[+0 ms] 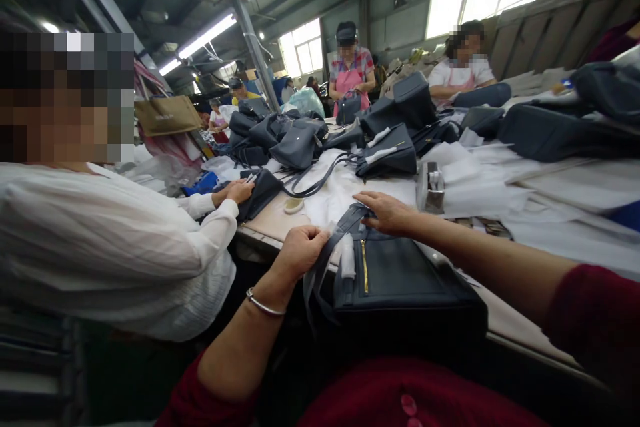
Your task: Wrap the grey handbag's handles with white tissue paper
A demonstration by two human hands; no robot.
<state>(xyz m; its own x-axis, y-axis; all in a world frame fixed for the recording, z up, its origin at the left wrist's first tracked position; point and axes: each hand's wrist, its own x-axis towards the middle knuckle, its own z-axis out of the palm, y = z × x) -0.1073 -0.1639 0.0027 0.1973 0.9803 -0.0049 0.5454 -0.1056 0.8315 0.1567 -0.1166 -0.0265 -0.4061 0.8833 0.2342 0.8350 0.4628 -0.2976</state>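
A dark navy handbag (410, 273) lies on its side at the table's front edge, its gold zipper facing up. White wrapping (348, 256) covers a small part beside the zipper. My left hand (303, 250) pinches the bag's dark strap (327, 253) near some thin white material. The strap hangs in a loop over the table edge. At the far end of the bag, my right hand (387, 212) has its fingers stretched out, with the thumb against the bag's top. What lies under those fingers is partly hidden.
To the left, a co-worker in a white blouse (150, 247) handles another dark bag (260, 193). A tape roll (293, 205) and a metal tape dispenser (431, 187) sit beyond my bag. Several dark bags (297, 143) are heaped behind, with white sheets (485, 180) at right.
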